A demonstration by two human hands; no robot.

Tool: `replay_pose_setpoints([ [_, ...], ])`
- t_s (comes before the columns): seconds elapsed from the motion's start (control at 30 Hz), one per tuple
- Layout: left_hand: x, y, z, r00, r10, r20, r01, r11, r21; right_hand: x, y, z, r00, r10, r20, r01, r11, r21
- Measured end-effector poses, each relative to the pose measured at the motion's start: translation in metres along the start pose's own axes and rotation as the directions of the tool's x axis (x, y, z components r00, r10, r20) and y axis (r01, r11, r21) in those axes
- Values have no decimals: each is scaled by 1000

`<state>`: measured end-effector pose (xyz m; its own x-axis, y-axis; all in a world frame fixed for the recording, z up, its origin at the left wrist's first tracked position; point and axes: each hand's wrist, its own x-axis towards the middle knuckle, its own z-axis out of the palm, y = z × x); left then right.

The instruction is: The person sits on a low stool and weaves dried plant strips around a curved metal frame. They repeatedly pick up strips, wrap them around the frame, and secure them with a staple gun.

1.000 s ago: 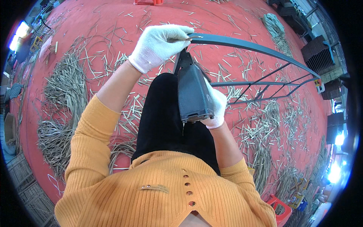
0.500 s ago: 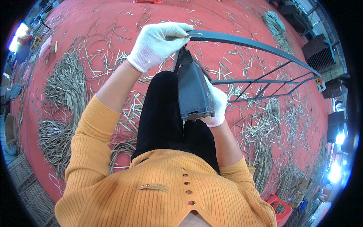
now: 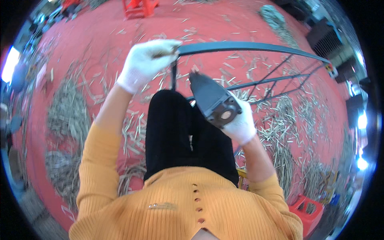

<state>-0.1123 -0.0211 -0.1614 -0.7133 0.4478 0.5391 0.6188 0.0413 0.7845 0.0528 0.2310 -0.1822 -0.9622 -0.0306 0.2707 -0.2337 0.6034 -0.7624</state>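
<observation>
My left hand point(image 3: 148, 64), in a white knit glove, closes its fingers and thumb round the left end of a dark grey metal frame point(image 3: 240, 46). A small brownish bit, perhaps a strip end, shows at its fingertips. My right hand point(image 3: 242, 124), gloved too, grips a dark grey staple gun point(image 3: 214, 96) over my thighs; its handle and most of my fingers are hidden. The tool's narrow nose points up and left, apart from the bar. Its near end has a round pale spot. The frame stretches to the right, with thin crossbars below its curved top rail.
Cut strips litter the red floor point(image 3: 208, 24). Bundles of long strips point(image 3: 68, 108) lie at left, and more strips point(image 3: 286, 120) lie at right. Red plastic stools stand at the far left point(image 3: 140, 8) and near right point(image 3: 308, 212). Dark stacked goods point(image 3: 324, 38) line the far right.
The staple gun has come away from the frame's corner, swinging right and tilting with my right hand. My left hand still holds the frame's end. The view has shifted, showing more of the far stool.
</observation>
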Motion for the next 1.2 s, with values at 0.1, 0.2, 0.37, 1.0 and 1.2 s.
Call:
replay_pose_setpoints([
  [0.1,-6,-10,9,991,-123,-45,113,976,-186,-50,-4,-77,942,335,24,-330,936,-122],
  [0.2,-12,-29,28,983,-124,-134,90,967,-237,-140,28,-136,617,787,-3,-779,611,141],
  [0.37,-10,-64,56,888,-439,-135,378,866,-328,-337,137,-120,253,852,-458,-950,309,52],
  [1.0,-15,-55,52,986,-167,-18,166,984,-66,-155,241,-141,423,644,-638,-83,728,680],
  [1.2,-94,-101,69,916,-402,20,392,881,-264,-26,222,-161,320,919,-229,379,97,920],
])
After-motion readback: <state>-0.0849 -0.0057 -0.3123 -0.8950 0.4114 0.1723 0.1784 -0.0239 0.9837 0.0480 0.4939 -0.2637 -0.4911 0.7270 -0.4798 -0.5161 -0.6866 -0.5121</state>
